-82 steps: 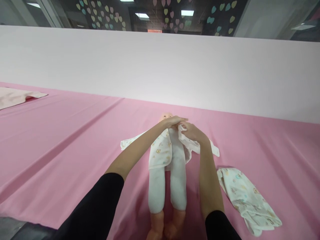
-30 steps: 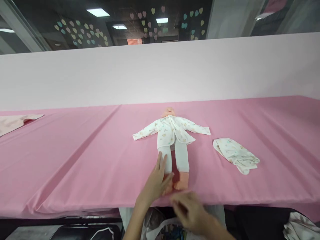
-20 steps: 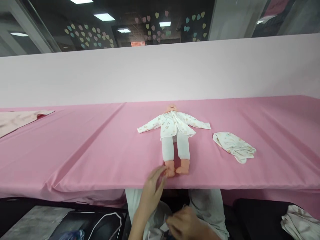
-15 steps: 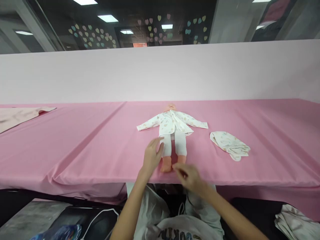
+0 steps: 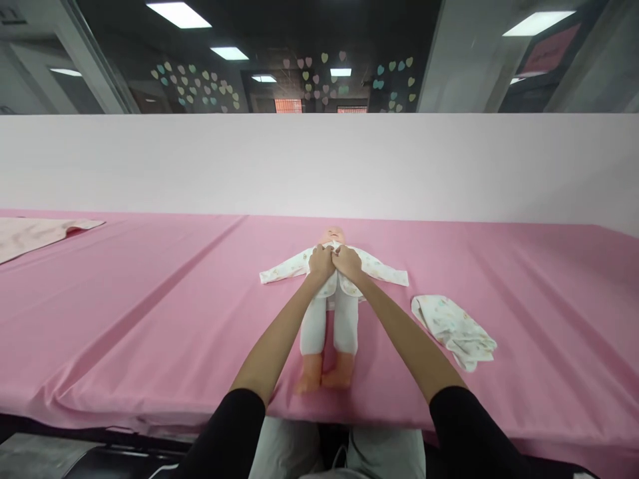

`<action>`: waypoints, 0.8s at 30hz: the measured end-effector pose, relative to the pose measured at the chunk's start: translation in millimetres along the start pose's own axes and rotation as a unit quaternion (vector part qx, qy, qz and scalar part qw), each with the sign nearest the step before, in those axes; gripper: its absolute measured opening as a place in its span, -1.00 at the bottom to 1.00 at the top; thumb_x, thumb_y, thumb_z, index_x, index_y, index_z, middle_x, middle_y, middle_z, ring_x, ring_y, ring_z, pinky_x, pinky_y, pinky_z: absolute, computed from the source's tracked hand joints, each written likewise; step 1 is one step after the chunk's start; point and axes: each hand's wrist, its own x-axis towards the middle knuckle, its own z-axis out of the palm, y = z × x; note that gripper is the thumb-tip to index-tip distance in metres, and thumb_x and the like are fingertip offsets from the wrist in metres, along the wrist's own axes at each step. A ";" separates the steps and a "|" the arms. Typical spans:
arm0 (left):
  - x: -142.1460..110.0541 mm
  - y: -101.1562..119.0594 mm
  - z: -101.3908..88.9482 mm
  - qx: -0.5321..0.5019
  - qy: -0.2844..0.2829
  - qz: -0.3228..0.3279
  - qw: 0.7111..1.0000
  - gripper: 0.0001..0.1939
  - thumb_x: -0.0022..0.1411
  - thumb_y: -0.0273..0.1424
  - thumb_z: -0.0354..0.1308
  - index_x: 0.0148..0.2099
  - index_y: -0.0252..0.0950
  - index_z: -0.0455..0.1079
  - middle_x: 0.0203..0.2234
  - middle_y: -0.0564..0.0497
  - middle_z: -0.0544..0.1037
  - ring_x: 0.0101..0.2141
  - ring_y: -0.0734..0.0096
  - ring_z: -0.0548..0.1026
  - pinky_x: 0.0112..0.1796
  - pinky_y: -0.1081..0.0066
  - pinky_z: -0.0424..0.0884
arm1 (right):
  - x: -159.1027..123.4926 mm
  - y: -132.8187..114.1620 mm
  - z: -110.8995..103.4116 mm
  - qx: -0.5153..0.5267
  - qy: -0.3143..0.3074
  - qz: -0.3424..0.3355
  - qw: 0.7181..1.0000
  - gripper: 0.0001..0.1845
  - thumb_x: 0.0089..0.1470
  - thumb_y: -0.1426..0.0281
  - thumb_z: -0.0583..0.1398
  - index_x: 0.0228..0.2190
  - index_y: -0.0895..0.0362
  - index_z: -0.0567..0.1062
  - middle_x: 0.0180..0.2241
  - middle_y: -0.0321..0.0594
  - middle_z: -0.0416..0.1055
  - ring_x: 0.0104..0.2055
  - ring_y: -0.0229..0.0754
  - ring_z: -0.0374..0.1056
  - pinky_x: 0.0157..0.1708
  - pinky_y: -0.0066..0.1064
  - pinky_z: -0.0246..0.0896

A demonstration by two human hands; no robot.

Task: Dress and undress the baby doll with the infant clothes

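- The baby doll lies face up on the pink table cover, seemingly laid flat so that its whole front is within reach of both arms.
- The printed baby jacket lies on the doll's upper body; its sleeves reach out on either side, likely spread to keep the front accessible.
- Left hand and right hand meet over the doll's chest, just below its chin. The fingers of each are curled in and appear to pinch the jacket's front near the neck; whether they have an edge or a tie is too small to tell.
- Working from both sides at once probably keeps the two front panels level.
- The doll's long axis runs away from the wearer, head far, feet near, with the toes turned toward the wearer's left. The jacket's collar points headward, its hem footward; its sleeves run crosswise, sloping slightly footward.
- A crumpled patterned cloth lies right of the doll, apart from it, presumably set aside there.
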 end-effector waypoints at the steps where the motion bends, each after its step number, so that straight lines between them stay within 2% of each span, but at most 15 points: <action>1: 4.6 -0.6 1.6 0.003 -0.003 -0.006 1.000 -0.65 0.23 -0.34 -0.11 0.02 -0.26 0.29 -0.09 -0.21 0.36 -0.05 0.10 0.35 -0.13 0.23 0.31 | 7.9 1.3 3.8 -0.002 -0.008 0.007 1.000 -0.73 0.07 0.30 0.03 -0.30 0.21 0.40 -0.25 0.03 0.43 -0.17 -0.04 0.33 -0.26 -0.34 0.15; 3: 10.0 -1.6 4.4 0.005 -0.008 -0.019 1.000 -0.64 0.25 -0.31 -0.14 0.05 -0.24 0.24 -0.08 -0.20 0.35 -0.05 0.10 0.35 -0.15 0.22 0.32 | 20.7 6.7 8.2 0.000 -0.023 0.015 1.000 -0.76 0.05 0.31 0.04 -0.34 0.21 0.41 -0.27 0.03 0.43 -0.18 -0.04 0.34 -0.28 -0.35 0.15; 6: 11.6 -0.3 6.4 0.000 -0.021 -0.034 0.999 -0.65 0.25 -0.29 -0.14 0.01 -0.31 0.22 -0.09 -0.23 0.36 -0.05 0.10 0.35 -0.14 0.20 0.31 | 35.5 18.8 9.2 0.016 -0.045 0.008 0.999 -0.80 0.00 0.29 0.10 -0.39 0.16 0.40 -0.33 -0.10 0.44 -0.22 -0.12 0.35 -0.33 -0.43 0.13; 9: 14.8 5.1 6.6 -0.019 -0.044 -0.041 0.998 -0.68 0.23 -0.32 -0.12 -0.07 -0.40 0.26 -0.11 -0.29 0.38 -0.03 0.05 0.34 -0.09 0.17 0.28 | 47.3 28.5 10.2 0.029 -0.052 0.001 0.998 -0.79 -0.02 0.27 0.11 -0.38 0.16 0.38 -0.36 -0.15 0.43 -0.26 -0.16 0.34 -0.37 -0.46 0.11; 11: 22.0 5.9 5.9 -0.045 -0.059 -0.048 0.996 -0.73 0.20 -0.35 -0.09 -0.15 -0.40 0.31 -0.14 -0.29 0.41 -0.04 0.05 0.36 -0.06 0.17 0.26 | 54.0 31.2 12.4 0.035 -0.057 -0.003 0.998 -0.84 -0.02 0.30 0.10 -0.44 0.15 0.36 -0.41 -0.17 0.41 -0.29 -0.18 0.33 -0.39 -0.47 0.09; 13: 32.1 -2.2 2.7 -0.087 -0.075 -0.063 0.991 -0.79 0.15 -0.35 -0.02 -0.28 -0.38 0.35 -0.26 -0.23 0.48 -0.14 0.10 0.43 -0.11 0.23 0.31 | 60.3 32.8 13.2 0.046 -0.072 -0.009 0.996 -0.86 -0.05 0.34 0.10 -0.55 0.14 0.33 -0.51 -0.22 0.37 -0.38 -0.22 0.30 -0.43 -0.48 0.08; 16: 42.4 -39.1 -9.5 -0.176 -0.088 -0.112 0.974 -0.77 0.08 -0.29 0.03 -0.44 -0.36 0.35 -0.52 -0.10 0.49 -0.40 0.26 0.48 -0.32 0.36 0.39 | 69.1 42.4 3.3 0.068 -0.099 0.006 0.993 -0.80 -0.05 0.32 0.08 -0.61 0.13 0.29 -0.63 -0.30 0.28 -0.56 -0.30 0.20 -0.54 -0.50 0.05; 19: 31.5 -96.4 -24.6 -0.254 -0.038 -0.200 0.946 -0.70 0.16 -0.30 -0.13 -0.34 -0.38 0.34 -0.53 -0.06 0.47 -0.51 0.41 0.44 -0.45 0.43 0.37 | 71.5 70.0 -24.1 0.068 -0.084 0.050 0.993 -0.74 0.03 0.29 -0.02 -0.54 0.16 0.34 -0.63 -0.28 0.28 -0.61 -0.32 0.15 -0.58 -0.49 0.06; 22: 0.3 -143.0 -28.7 -0.282 0.009 -0.275 0.919 -0.76 0.11 -0.38 -0.09 -0.24 -0.40 0.30 -0.56 -0.03 0.44 -0.60 0.48 0.38 -0.54 0.45 0.32 | 53.4 108.8 -58.0 0.021 -0.015 0.104 0.994 -0.75 -0.01 0.35 0.02 -0.33 0.22 0.40 -0.49 -0.16 0.38 -0.47 -0.23 0.27 -0.47 -0.45 0.09; 24: -23.1 -155.9 -21.8 -0.293 0.022 -0.280 0.914 -0.76 0.10 -0.38 -0.07 -0.22 -0.38 0.30 -0.53 -0.02 0.45 -0.61 0.52 0.36 -0.55 0.48 0.30 | 22.4 131.3 -74.6 -0.028 0.017 0.120 0.992 -0.63 -0.04 0.37 0.07 -0.16 0.23 0.36 -0.36 -0.10 0.43 -0.31 -0.13 0.32 -0.40 -0.41 0.09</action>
